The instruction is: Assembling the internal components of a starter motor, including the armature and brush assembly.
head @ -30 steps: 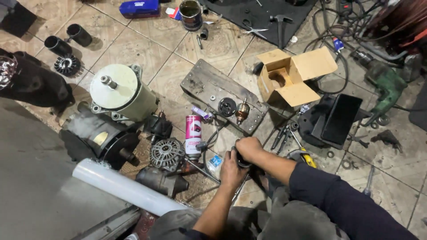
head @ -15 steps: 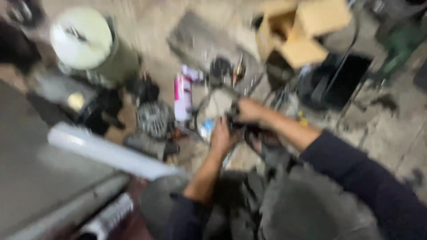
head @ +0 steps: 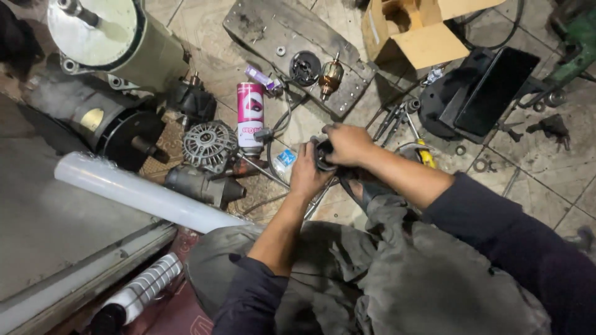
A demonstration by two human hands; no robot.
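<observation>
On grimy floor tiles (parts strewn about), both hands grip a dark part.

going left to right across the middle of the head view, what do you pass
white tube → finned alternator → pink spray can → left hand → dark round part → right hand → black tray

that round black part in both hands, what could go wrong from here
1. Both the left hand and right hand grip the round black part above tiled floor; a slip could drop it onto the loose wrenches.
2. The pink spray can stands upright close to the left hand; an elbow or wrist swing might topple it.
</observation>
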